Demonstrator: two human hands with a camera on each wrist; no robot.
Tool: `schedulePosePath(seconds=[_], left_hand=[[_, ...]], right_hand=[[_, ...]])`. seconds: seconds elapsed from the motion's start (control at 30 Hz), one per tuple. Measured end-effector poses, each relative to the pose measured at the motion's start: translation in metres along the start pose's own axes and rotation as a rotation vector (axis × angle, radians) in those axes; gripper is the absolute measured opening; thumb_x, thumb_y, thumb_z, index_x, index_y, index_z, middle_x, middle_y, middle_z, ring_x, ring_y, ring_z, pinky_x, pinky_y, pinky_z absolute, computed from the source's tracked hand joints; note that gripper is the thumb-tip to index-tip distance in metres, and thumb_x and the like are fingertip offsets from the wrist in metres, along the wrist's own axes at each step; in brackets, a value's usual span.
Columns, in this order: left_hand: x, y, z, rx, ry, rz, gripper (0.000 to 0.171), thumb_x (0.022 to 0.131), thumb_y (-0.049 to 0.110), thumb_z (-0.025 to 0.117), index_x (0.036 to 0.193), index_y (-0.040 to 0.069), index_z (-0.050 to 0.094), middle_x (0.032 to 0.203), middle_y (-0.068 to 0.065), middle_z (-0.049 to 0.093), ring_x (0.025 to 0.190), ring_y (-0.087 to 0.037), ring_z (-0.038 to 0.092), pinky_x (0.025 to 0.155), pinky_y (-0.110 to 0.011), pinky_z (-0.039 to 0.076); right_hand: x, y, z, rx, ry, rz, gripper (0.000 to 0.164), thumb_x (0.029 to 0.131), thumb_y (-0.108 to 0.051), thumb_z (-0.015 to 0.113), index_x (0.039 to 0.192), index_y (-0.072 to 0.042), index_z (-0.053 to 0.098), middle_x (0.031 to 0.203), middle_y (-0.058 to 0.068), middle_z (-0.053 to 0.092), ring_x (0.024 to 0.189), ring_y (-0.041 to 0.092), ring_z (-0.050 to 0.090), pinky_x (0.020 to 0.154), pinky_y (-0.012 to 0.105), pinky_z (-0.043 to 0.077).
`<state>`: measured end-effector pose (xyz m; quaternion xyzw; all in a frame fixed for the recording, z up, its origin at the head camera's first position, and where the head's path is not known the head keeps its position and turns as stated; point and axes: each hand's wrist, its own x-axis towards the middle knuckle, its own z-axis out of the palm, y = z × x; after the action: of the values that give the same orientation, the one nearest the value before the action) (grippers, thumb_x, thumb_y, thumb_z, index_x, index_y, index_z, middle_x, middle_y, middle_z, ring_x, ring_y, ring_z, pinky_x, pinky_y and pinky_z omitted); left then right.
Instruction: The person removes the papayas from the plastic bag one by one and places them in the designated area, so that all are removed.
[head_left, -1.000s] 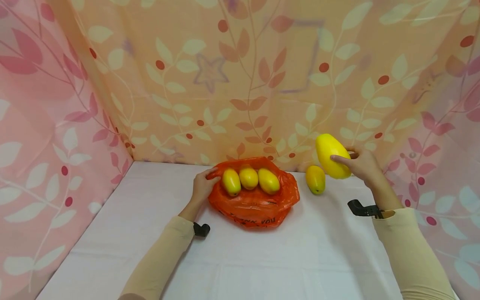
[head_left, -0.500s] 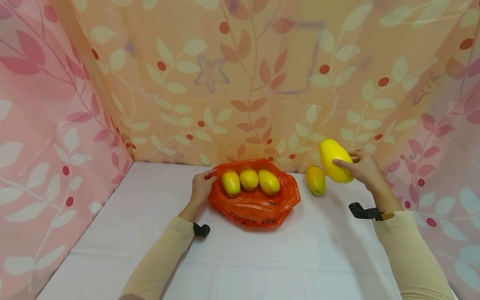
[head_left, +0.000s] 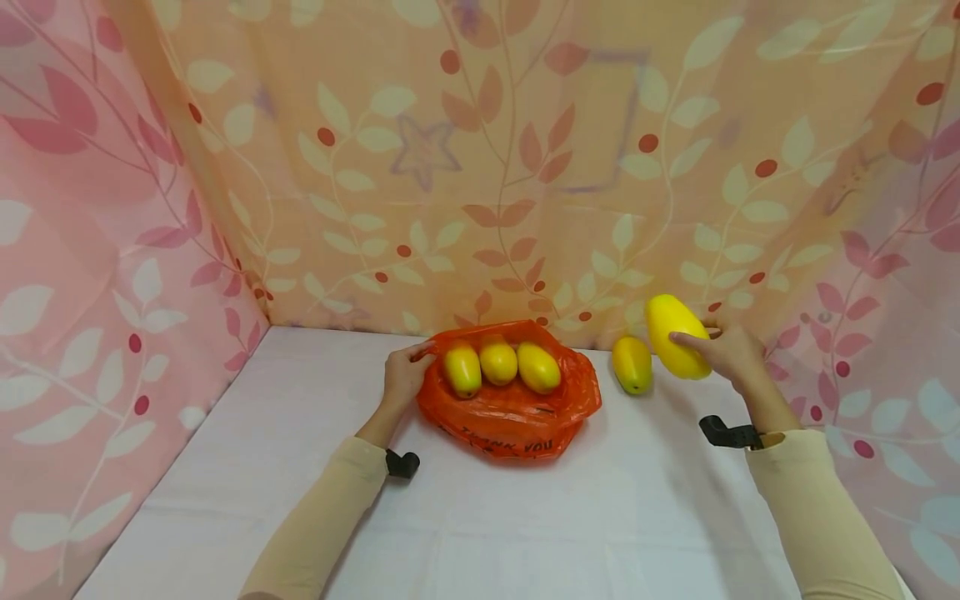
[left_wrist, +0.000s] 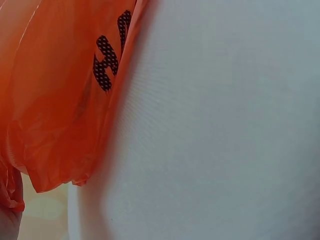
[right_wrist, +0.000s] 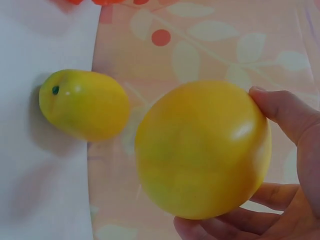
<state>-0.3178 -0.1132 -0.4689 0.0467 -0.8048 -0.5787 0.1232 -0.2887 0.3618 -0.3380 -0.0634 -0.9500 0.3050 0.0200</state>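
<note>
In the head view an orange plastic bag lies on the table, its mouth facing up and three yellow mangoes side by side in it. My left hand pinches the bag's left rim; only a bit of that hand shows in the left wrist view. Raised above the table at the right, my right hand grips a large yellow mango between thumb and fingers. Another, greenish-yellow mango lies on the table between the bag and that hand, and it shows behind the held mango in the right wrist view.
A white cloth covers the table. A patterned curtain stands right behind its back edge, and pink leafy curtains close off both sides. Black lettering marks the bag's front.
The right hand has lowered slightly and shifted a little to the right with the mango. The left hand stays at the bag's rim, and the bag lies as before.
</note>
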Motion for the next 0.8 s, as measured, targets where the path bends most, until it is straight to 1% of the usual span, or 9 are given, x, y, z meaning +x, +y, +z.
schedulePosePath(seconds=[0.27,0.37,0.5,0.6,0.7,0.8], left_hand=[[0.000,-0.002,0.000,0.010,0.010,0.022,0.027,0.090,0.011,0.067,0.115,0.004,0.073,0.117,-0.015,0.070,0.115,-0.029,0.062,0.096,-0.042,0.052],[0.000,-0.002,-0.001,0.021,0.013,0.028,0.026,0.090,0.013,0.067,0.115,0.005,0.073,0.117,-0.016,0.071,0.113,-0.029,0.063,0.093,-0.040,0.053],[0.001,-0.003,-0.001,0.030,0.017,0.031,0.026,0.090,0.013,0.067,0.114,0.005,0.073,0.115,-0.016,0.071,0.108,-0.029,0.064,0.087,-0.035,0.053],[0.001,-0.003,-0.001,0.025,0.022,0.034,0.025,0.090,0.013,0.067,0.114,0.005,0.073,0.114,-0.015,0.072,0.108,-0.028,0.064,0.087,-0.034,0.054],[0.001,-0.004,-0.001,0.010,0.020,0.033,0.025,0.090,0.012,0.067,0.114,0.005,0.073,0.115,-0.015,0.072,0.111,-0.029,0.064,0.090,-0.038,0.054],[0.001,-0.004,-0.001,-0.009,0.014,0.024,0.026,0.091,0.012,0.067,0.114,0.005,0.073,0.116,-0.015,0.071,0.114,-0.029,0.063,0.093,-0.041,0.054]], right_hand=[[0.003,0.012,0.005,-0.013,0.000,0.003,0.091,0.085,-0.066,0.058,0.137,0.008,0.045,0.119,0.028,0.054,0.093,0.033,0.053,0.065,0.023,0.045],[0.005,0.017,0.007,-0.006,-0.008,0.004,0.091,0.086,-0.065,0.058,0.136,0.010,0.044,0.119,0.029,0.053,0.093,0.034,0.054,0.065,0.022,0.045],[0.008,0.024,0.010,0.009,-0.014,0.012,0.086,0.087,-0.063,0.060,0.131,0.010,0.047,0.116,0.029,0.053,0.092,0.034,0.055,0.066,0.022,0.047],[0.009,0.029,0.013,0.010,-0.032,0.041,0.086,0.086,-0.063,0.060,0.130,0.010,0.048,0.115,0.028,0.052,0.093,0.034,0.054,0.070,0.027,0.050],[0.011,0.035,0.015,0.006,-0.064,0.087,0.093,0.085,-0.066,0.059,0.132,0.012,0.043,0.118,0.030,0.050,0.096,0.037,0.052,0.077,0.038,0.053],[0.012,0.041,0.018,-0.005,-0.079,0.122,0.098,0.084,-0.068,0.058,0.135,0.013,0.039,0.121,0.031,0.047,0.100,0.040,0.049,0.084,0.047,0.052]])
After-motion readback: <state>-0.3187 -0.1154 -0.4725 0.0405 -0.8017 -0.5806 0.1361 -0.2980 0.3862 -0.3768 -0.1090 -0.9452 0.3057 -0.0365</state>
